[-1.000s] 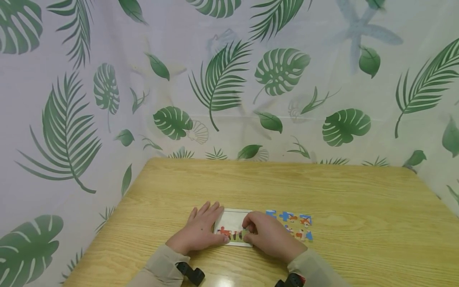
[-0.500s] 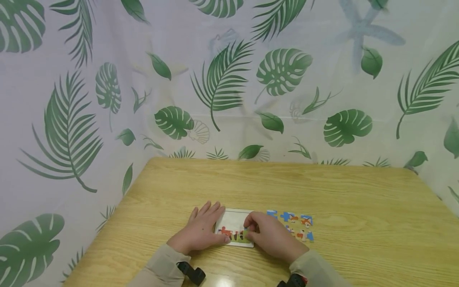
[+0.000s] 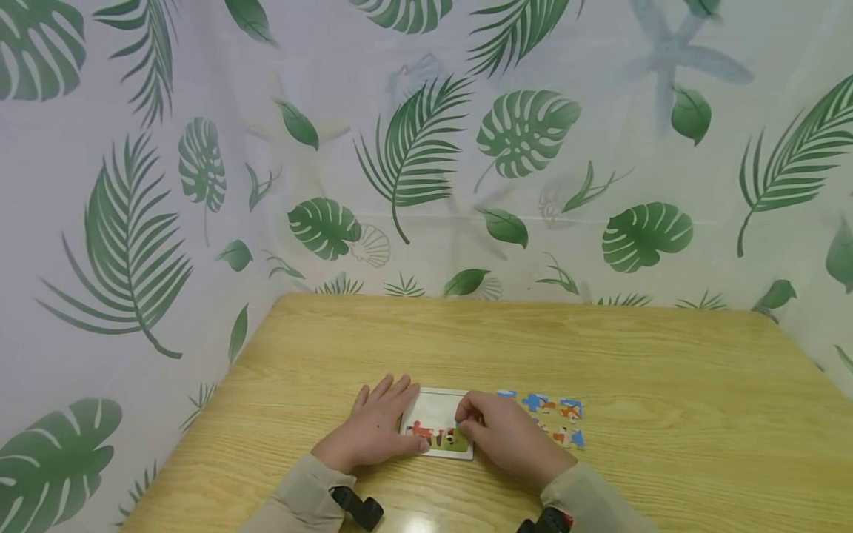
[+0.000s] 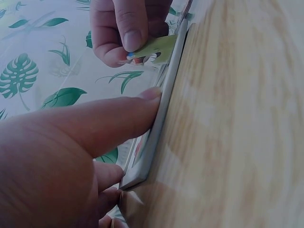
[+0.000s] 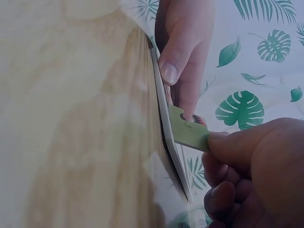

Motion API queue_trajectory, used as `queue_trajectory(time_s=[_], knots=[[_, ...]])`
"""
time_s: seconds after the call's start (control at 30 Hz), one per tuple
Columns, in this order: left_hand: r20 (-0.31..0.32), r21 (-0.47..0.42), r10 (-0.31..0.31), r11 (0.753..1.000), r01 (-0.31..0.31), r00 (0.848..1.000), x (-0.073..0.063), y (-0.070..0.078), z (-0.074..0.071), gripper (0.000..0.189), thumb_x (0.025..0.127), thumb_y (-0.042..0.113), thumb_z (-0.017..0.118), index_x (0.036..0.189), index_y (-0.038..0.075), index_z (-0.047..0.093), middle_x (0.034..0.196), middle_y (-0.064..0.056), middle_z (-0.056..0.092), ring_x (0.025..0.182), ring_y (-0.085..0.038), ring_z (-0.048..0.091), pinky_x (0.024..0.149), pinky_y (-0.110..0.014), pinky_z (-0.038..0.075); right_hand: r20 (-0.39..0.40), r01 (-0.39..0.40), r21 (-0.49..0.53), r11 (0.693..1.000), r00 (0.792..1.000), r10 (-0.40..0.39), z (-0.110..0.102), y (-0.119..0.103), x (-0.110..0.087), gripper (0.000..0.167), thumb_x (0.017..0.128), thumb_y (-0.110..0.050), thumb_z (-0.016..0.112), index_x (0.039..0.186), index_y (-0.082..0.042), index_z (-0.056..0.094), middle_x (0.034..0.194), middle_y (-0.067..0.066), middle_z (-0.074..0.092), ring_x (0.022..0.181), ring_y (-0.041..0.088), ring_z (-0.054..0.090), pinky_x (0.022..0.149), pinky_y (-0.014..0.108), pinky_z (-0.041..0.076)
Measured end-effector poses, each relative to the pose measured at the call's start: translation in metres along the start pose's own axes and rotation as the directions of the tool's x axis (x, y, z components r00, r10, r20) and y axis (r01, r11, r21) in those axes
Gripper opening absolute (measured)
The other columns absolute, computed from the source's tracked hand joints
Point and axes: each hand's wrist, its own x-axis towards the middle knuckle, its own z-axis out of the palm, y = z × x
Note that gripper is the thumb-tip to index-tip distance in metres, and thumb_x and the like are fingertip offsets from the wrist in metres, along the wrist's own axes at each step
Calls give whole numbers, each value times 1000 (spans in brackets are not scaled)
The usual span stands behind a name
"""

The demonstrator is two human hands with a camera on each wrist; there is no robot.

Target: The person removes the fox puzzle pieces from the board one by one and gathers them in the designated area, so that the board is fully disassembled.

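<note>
My left hand (image 3: 376, 437) rests along the left side of a white-framed puzzle tray (image 3: 436, 403), fingers spread and thumb on its near edge. Red and green jigsaw pieces (image 3: 420, 431) lie along the tray's near side, partly covered by that thumb. Over the near right corner, my right hand (image 3: 512, 438) pinches a green jigsaw piece (image 5: 190, 133) between thumb and fingers. In the right wrist view this piece is tilted up, one edge at the tray's rim. The left wrist view shows its printed face (image 4: 161, 50), with small blue, red and dark patches.
Several loose jigsaw pieces (image 3: 546, 405), mostly blue and orange, lie right of the tray, some hidden behind my right hand. The wooden table (image 3: 666, 385) reaches back to a leaf-print cloth (image 3: 426, 148) hung behind and along the left.
My right hand has shifted slightly, and more of the green jigsaw piece's printed face now shows at the tray's near right corner. My left hand keeps its place on the tray.
</note>
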Motion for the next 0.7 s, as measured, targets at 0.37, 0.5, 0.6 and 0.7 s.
queue_trajectory(time_s=[0.37, 0.5, 0.6, 0.7], knots=[[10, -7, -8, 1000, 8, 1000, 2, -3, 1, 92, 82, 62, 61, 153, 16, 25, 158, -7, 17, 145, -31, 4, 110, -60, 1, -9, -31, 4, 1000, 999, 31, -7, 2, 3, 10, 93, -15, 62, 87, -22, 59, 78, -10, 57, 69, 11, 51, 65, 32, 43], [15, 2, -6, 1000, 6, 1000, 2, -4, 2, 92, 82, 63, 60, 153, 16, 24, 158, -7, 16, 145, -30, 4, 110, -60, 1, 8, -47, 16, 999, 999, 47, -9, 5, 3, 10, 93, -15, 62, 87, -23, 59, 80, -9, 58, 71, 12, 52, 65, 32, 44], [18, 6, -10, 1000, 10, 1000, 2, -3, 2, 93, 82, 63, 60, 153, 16, 24, 158, -7, 16, 145, -30, 3, 110, -59, 0, 12, -56, 31, 998, 998, 56, -10, 5, 2, 10, 94, -16, 61, 87, -23, 58, 80, -9, 58, 71, 12, 52, 65, 32, 44], [20, 8, -16, 1000, 16, 1000, 2, -4, 2, 93, 82, 63, 60, 153, 16, 24, 158, -6, 15, 145, -30, 3, 110, -59, 0, 10, -64, 42, 997, 998, 64, -12, 5, 0, 10, 94, -15, 61, 87, -22, 58, 80, -8, 58, 70, 13, 52, 64, 32, 44]])
